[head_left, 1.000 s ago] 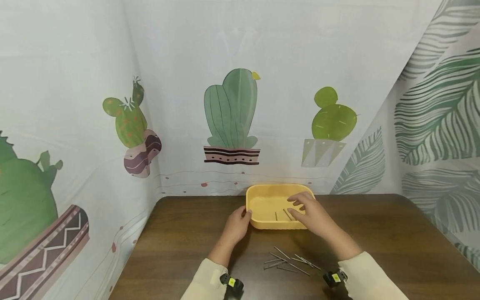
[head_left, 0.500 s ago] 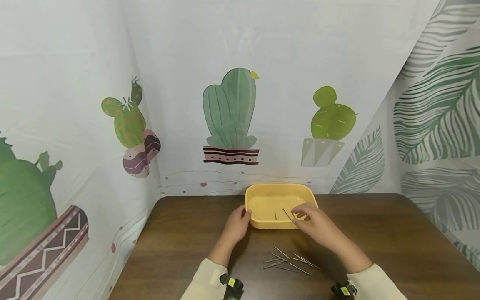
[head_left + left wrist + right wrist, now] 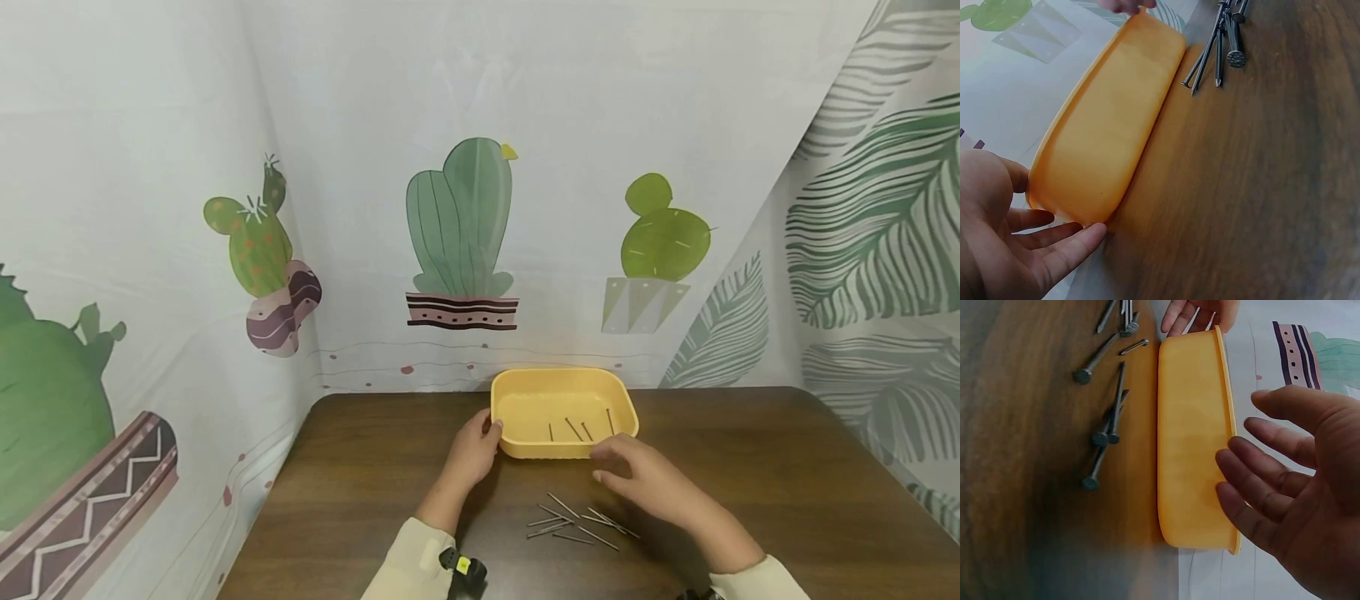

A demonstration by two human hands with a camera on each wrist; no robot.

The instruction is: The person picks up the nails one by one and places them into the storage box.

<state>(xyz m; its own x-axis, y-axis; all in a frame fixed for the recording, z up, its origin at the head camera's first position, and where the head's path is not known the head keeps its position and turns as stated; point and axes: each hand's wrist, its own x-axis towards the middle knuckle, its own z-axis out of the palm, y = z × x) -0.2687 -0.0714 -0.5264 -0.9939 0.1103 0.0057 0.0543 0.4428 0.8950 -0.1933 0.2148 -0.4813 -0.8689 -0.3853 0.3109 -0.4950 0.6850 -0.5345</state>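
Four nails [image 3: 573, 430] lay spaced apart inside the yellow container [image 3: 555, 451], from about its middle to its right end; the rightmost was just beside the end wall. The container sat upright at the far edge of the wooden table [image 3: 375, 467]. Your left hand [image 3: 474, 447] grasped its left end, with the thumb at the rim and the other fingers spread against the outside of the end wall.

Your right hand [image 3: 639, 475] held nothing. Its grip was loose, the fingers bent softly and apart from the thumb, just beside the front right corner of the container; whether a fingertip touched the wall, you could not tell.

Nearer to you, between your forearms, a scatter of loose nails [image 3: 598, 538] rested on the table, several crossing one another, with broad flat heads.

Your left sleeve [image 3: 411, 560] was pale, and a black wrist camera [image 3: 468, 569] was strapped at its cuff. Behind the table hung a white cloth [image 3: 360, 100], printed with potted cacti [image 3: 465, 225] and, toward the right, large striped leaves [image 3: 885, 225].
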